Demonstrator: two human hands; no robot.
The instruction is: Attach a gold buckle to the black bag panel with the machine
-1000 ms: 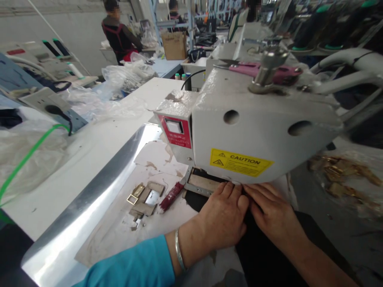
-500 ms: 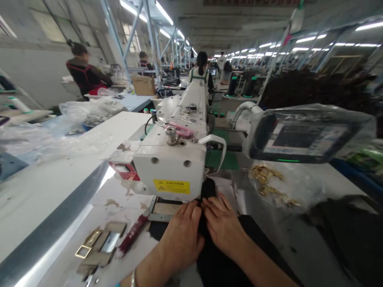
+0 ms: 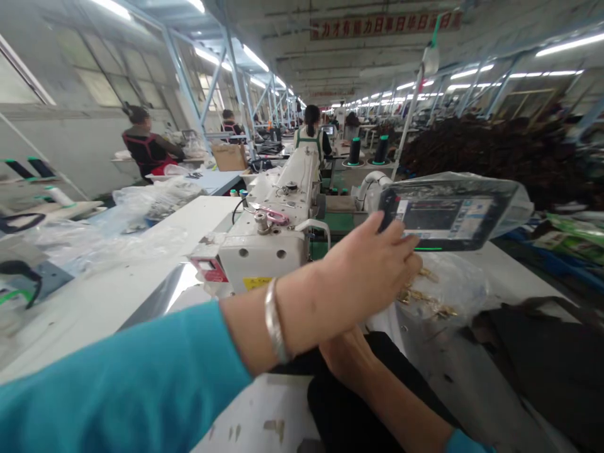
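- left hand [image 3: 368,270] is stretched out across the middle of the frame, arm coming in from the lower left w/ a blue sleeve [image 3: 117,384] and a silver bracelet [image 3: 272,321] on the wrist
- its fingers [image 3: 401,239] are straight and close together, not clamped on anything; the tips sit right at the left edge of the control panel [image 3: 448,217], center right. Looks like they touch the plastic wrap over it but I can't say for sure tbh
- panel screen is lit, whole thing is bagged in clear plastic
- right hand [image 3: 346,355] is low in the center, lying on the black fabric [image 3: 349,409], mostly hidden behind the left forearm, so can't tell what its fingers are doing
- black fabric runs down to the bottom edge, just right of center
- white sewing machine [image 3: 264,251] sits behind the left wrist, center-left, w/ a yellow sticker [image 3: 257,283] on the front and pink scissors [image 3: 274,216] on top
- clear bag of gold metal bits [image 3: 427,296] lies just below the panel, right next to the left hand's knuckles
- other ppl [image 3: 146,141] at benches in the upper left, well apart from all this
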